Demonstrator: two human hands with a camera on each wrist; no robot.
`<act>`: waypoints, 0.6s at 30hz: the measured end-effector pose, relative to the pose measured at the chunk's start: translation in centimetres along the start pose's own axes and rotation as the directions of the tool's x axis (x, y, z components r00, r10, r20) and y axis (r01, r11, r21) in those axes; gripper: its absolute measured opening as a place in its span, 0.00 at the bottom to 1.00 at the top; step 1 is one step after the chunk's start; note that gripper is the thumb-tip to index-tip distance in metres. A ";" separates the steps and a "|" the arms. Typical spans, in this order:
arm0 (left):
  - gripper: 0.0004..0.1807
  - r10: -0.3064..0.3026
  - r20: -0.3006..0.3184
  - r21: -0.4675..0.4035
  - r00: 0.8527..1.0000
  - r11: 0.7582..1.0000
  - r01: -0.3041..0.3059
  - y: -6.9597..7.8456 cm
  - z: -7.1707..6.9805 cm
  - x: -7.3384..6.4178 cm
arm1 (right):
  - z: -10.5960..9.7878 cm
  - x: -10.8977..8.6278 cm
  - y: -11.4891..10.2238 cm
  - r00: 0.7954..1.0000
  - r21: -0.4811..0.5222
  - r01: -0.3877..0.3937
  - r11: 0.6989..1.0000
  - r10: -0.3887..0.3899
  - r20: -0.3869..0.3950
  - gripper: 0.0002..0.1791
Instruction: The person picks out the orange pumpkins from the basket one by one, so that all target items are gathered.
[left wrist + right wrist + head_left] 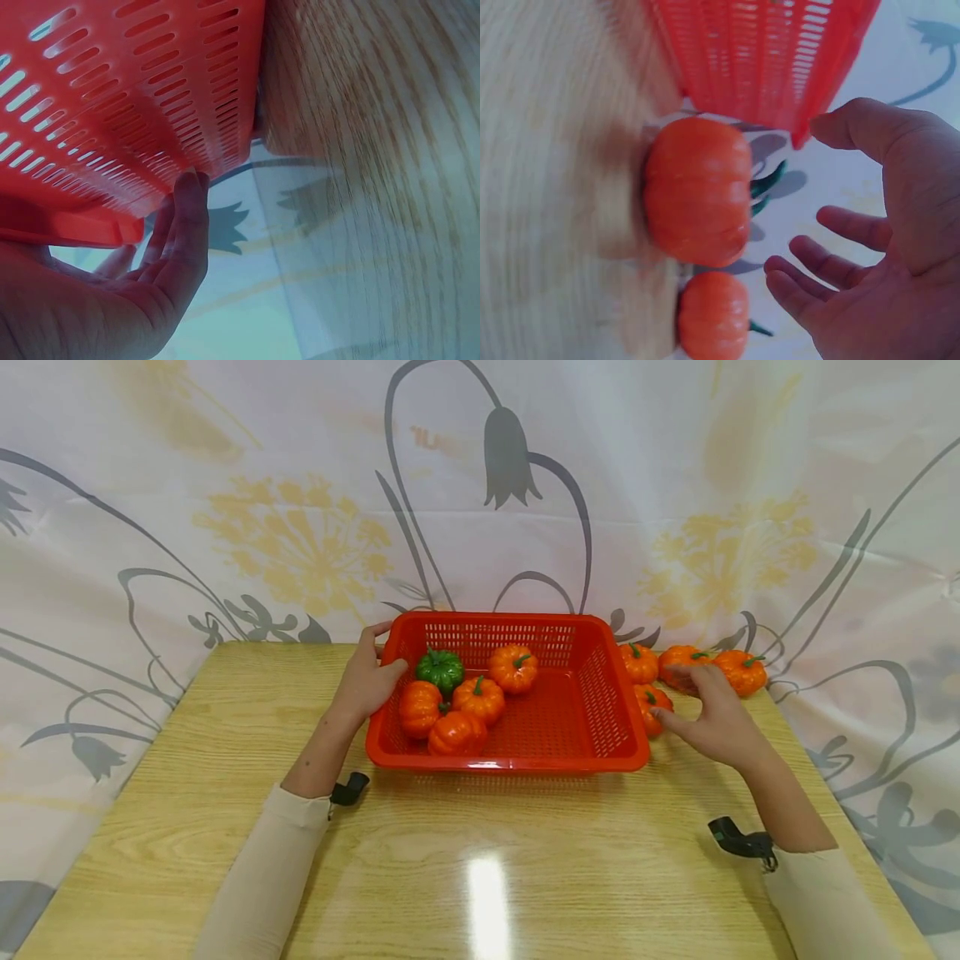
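Note:
A red plastic basket (pixel 510 763) with slotted walls stands on the table. Inside, toward its left, lie a green pumpkin (pixel 440 672) and several small orange pumpkins (pixel 513 669). My left hand (pixel 369 677) grips the basket's left rim, thumb over the top and fingers along the slotted outer wall (pixel 142 97). To the right of the basket, my right hand (pixel 712 717) reaches above the loose orange pumpkins with fingers spread and nothing held. Nearest to it are an orange pumpkin (pixel 654 708) beside the basket wall and another (pixel 681 665) partly behind the fingers.
Two more orange pumpkins, one by the basket's back right (pixel 639 662) and one at the far right (pixel 740 672), sit along the table's back edge. A flower-printed curtain (pixel 315 485) hangs behind the wood-grain table (pixel 420 868).

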State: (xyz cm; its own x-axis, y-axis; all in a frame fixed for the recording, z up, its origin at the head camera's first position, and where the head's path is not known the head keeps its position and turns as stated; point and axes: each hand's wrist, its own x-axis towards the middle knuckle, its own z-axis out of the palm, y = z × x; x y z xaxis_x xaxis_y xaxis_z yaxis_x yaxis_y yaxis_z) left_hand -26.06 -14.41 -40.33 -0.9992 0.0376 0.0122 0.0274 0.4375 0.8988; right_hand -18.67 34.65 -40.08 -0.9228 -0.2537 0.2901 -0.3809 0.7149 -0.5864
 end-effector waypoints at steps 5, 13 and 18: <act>0.38 0.001 0.003 -0.007 1.000 1.000 -0.001 0.2 0.0 0.0 | -0.3 0.1 -1.4 0.999 -0.037 0.039 0.999 -0.041 -0.030 0.32; 0.38 -0.002 0.007 -0.010 1.000 1.000 0.002 0.4 0.1 -0.1 | -0.4 1.6 -4.3 0.993 -0.055 0.109 0.992 -0.111 -0.033 0.31; 0.38 -0.003 0.006 -0.006 1.000 1.000 0.003 0.3 -0.1 -0.1 | 0.1 3.6 -6.2 0.988 -0.078 0.155 0.985 -0.154 0.013 0.32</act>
State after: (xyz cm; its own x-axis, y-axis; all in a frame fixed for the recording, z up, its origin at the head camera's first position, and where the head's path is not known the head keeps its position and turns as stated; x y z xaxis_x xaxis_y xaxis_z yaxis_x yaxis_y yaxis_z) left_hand -25.94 -14.38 -39.99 -0.9991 0.0414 0.0072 0.0244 0.4325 0.9013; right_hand -19.67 29.27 -35.45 -0.8538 -0.3694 0.3670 -0.5132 0.7159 -0.4734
